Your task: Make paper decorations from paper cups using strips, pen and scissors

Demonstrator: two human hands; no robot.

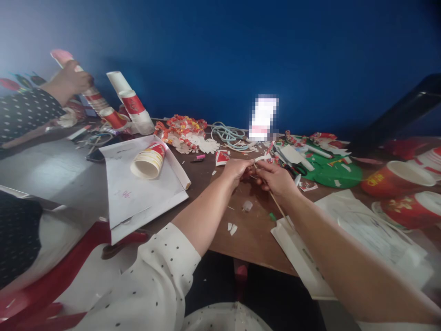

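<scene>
My left hand [240, 169] and my right hand [277, 178] meet over the brown table, fingertips nearly touching. Both sets of fingers are closed around the upper end of a thin, pale stick [277, 205], which slants down toward me beneath my right hand. A small white and red paper piece [264, 158] shows at the fingertips; how it joins the stick is hidden. Just beyond my left hand lies a red and white paper scrap [222, 157]. To the right of my right hand are dark-handled scissors [300, 169], partly covered.
Left, a paper cup stack [149, 162] lies on a white box lid [119, 184]. Behind are red paper curls [186, 126], blue cord [229, 133] and a blurred bright screen [264, 117]. Right are a green disc [344, 174] and red cups [396, 179]. A co-worker's hand [74, 78] grips stacked cups.
</scene>
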